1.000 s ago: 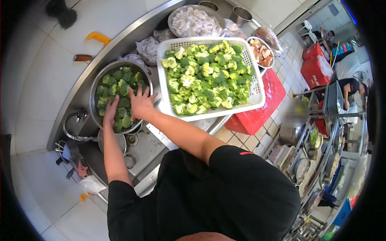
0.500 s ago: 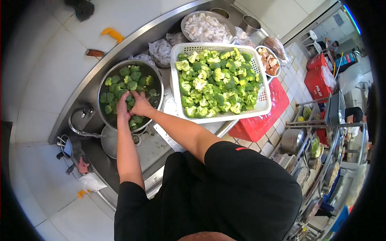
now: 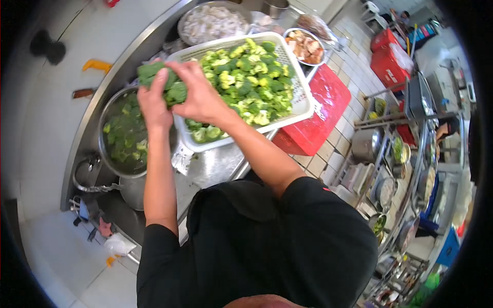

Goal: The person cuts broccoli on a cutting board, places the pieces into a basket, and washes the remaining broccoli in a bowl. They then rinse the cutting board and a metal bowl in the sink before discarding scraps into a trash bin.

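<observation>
Cupped together, my left hand (image 3: 155,102) and my right hand (image 3: 199,93) hold a clump of broccoli florets (image 3: 173,92) between them. They are raised over the gap between a steel bowl and a white basket. In the steel bowl (image 3: 103,146), more florets (image 3: 126,128) float in water. The white perforated basket (image 3: 304,110) carries a heap of cut broccoli (image 3: 251,77), and my right forearm crosses its near left corner. My fingers curl around the clump, whose underside is partly hidden by my palms.
Behind the basket stand a bowl of pale sliced food (image 3: 213,24) and a bowl of brownish chunks (image 3: 304,47). A running faucet (image 3: 90,167) is at the left of the sink. A red box (image 3: 321,108) sits below the basket, with loaded shelves (image 3: 400,169) on the right.
Both hands have come up out of the water in the bowl with broccoli florets and moved toward the basket. The camera view has shifted, and fewer florets float in the bowl.
</observation>
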A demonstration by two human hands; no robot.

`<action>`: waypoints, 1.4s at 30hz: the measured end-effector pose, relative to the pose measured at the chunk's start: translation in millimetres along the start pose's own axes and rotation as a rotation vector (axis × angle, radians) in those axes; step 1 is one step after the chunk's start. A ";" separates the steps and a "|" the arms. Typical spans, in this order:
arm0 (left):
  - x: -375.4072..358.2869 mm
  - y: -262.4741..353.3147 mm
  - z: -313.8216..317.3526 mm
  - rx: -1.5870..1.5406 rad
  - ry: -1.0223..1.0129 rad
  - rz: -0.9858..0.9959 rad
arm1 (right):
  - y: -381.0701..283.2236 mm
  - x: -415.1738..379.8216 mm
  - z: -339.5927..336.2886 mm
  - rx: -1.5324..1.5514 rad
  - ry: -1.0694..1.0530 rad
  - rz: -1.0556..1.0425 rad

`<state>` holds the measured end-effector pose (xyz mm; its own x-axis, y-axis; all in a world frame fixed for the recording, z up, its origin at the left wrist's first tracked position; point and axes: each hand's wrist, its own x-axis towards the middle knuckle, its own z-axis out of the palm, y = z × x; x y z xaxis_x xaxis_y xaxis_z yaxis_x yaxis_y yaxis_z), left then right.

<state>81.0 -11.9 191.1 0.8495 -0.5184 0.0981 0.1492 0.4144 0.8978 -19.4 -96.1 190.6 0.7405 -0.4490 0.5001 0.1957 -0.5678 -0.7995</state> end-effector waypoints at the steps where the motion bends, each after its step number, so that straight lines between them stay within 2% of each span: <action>1: -3.0 -12.9 23.6 0.050 -0.077 -0.021 | 12.0 -7.9 -24.7 -0.065 0.034 0.007; 3: -10.4 -49.0 66.9 0.016 -0.218 -0.097 | 26.1 -31.5 -74.4 -0.171 0.079 0.088; 6: -24.1 -92.2 115.4 0.229 -0.483 -0.015 | 59.0 -76.0 -135.0 -0.361 0.149 0.134; 9: -31.6 -115.7 121.1 1.124 -0.680 0.425 | 68.5 -115.7 -181.8 -0.668 0.014 0.299; 10: -34.4 -111.2 122.1 1.125 -0.716 0.368 | 68.8 -125.0 -194.3 -0.674 -0.022 0.340; 11: -34.7 -110.2 117.9 1.049 -0.707 0.347 | 69.9 -131.7 -204.6 -0.677 -0.060 0.379; 14: -32.0 -91.8 81.7 0.865 -0.660 0.300 | 63.1 -138.9 -216.1 -0.432 0.002 0.432; 17: -18.4 -64.5 9.6 0.838 -0.526 0.287 | 65.6 -131.5 -201.2 -0.544 -0.013 0.400; 19: -7.2 -53.6 -65.8 0.871 -0.339 0.283 | 62.2 -128.7 -190.8 -0.763 -0.091 0.451; 21: -8.4 -17.7 -131.9 1.035 -0.128 0.135 | 55.9 -114.4 -180.1 -0.788 0.007 0.442; 23: -10.8 9.9 -204.7 1.101 0.060 0.009 | 31.3 -80.8 -156.7 -0.728 0.056 0.334; 24: -12.6 20.2 -233.0 1.189 0.136 -0.031 | 16.0 -60.5 -133.5 -0.610 0.016 0.262; 25: -13.2 22.8 -262.8 1.141 0.211 -0.092 | 3.9 -43.5 -111.5 -0.505 -0.014 0.196; 27: -10.4 10.6 -313.2 1.013 0.321 -0.194 | -16.3 -17.1 -40.4 -0.143 -0.146 0.280; 29: -4.0 -8.8 -336.5 1.026 0.340 -0.167 | -22.4 3.9 37.8 -0.013 -0.385 0.208; 30: 1.7 -21.4 -347.2 1.035 0.343 -0.151 | -14.6 12.3 76.3 -0.006 -0.489 0.166; 31: 11.1 -42.2 -363.8 1.216 0.364 -0.126 | 7.9 19.1 118.0 -0.132 -0.539 0.098; 34: 25.9 -52.4 -351.9 1.266 0.472 -0.223 | 67.1 33.8 215.7 -0.259 -0.556 0.285; 35: 31.4 -52.6 -349.3 1.284 0.484 -0.255 | 77.3 38.0 235.2 -0.330 -0.554 0.336; 38: 48.0 -52.5 -341.0 1.270 0.398 -0.325 | 89.6 42.2 268.6 -0.522 -0.531 0.302; 41: 64.0 -69.0 -343.2 1.153 0.329 -0.305 | 112.1 37.4 298.2 -0.499 -0.548 0.206; 42: 68.7 -71.9 -344.9 1.091 0.308 -0.308 | 107.2 38.9 301.0 -0.447 -0.592 0.273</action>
<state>303.2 180.6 -14.7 0.9622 -0.2196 -0.1611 -0.0157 -0.6350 0.7723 223.9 33.2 24.3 0.9687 -0.2419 -0.0551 -0.2263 -0.7703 -0.5961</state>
